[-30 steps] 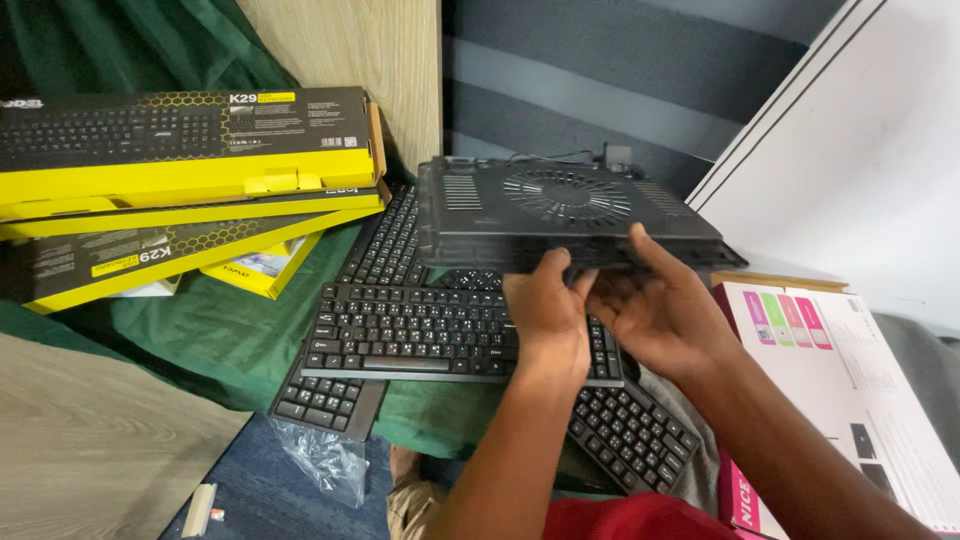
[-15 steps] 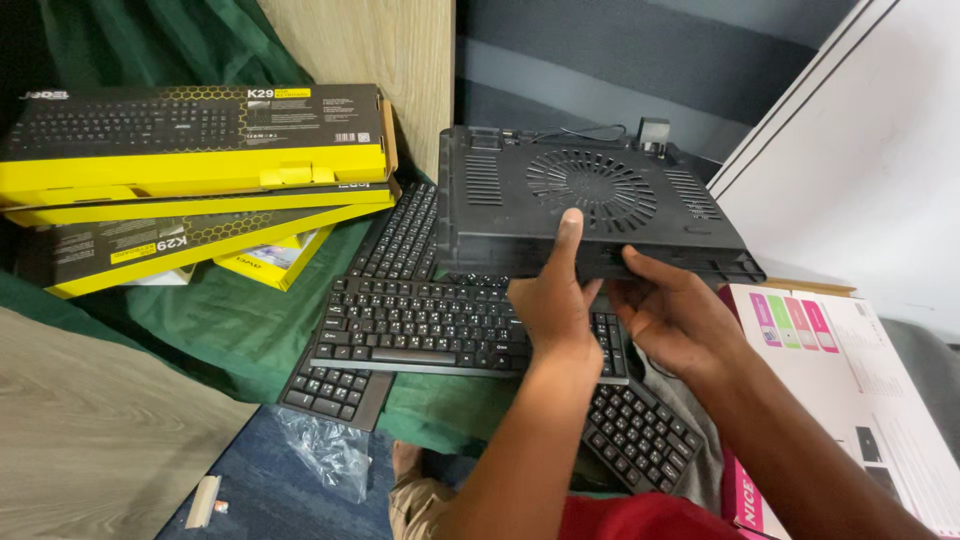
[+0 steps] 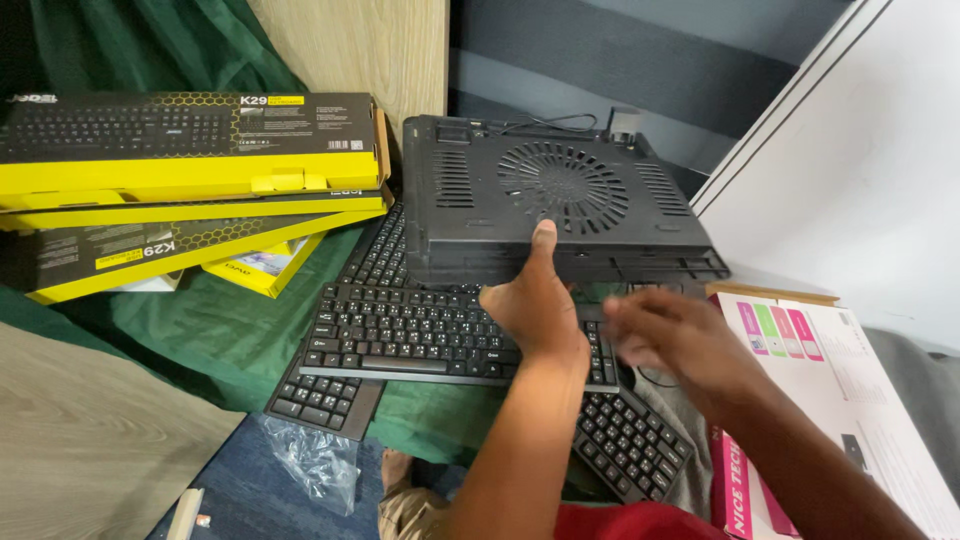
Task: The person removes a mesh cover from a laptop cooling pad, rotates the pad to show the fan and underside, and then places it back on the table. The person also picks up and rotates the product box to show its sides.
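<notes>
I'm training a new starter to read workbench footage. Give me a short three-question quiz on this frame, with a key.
1. True or false: the left hand grips the front edge of the black laptop cooling pad, thumb on top.
2. Where is the right hand? A) clamped on the pad B) free just below the pad's front edge C) on the yellow boxes
3. What lies directly under the raised pad?

Key
1. True.
2. B; it is blurred and holds nothing.
3. Black keyboards, overlapping on green cloth; the yellow keyboard boxes sit stacked to the left.
</notes>
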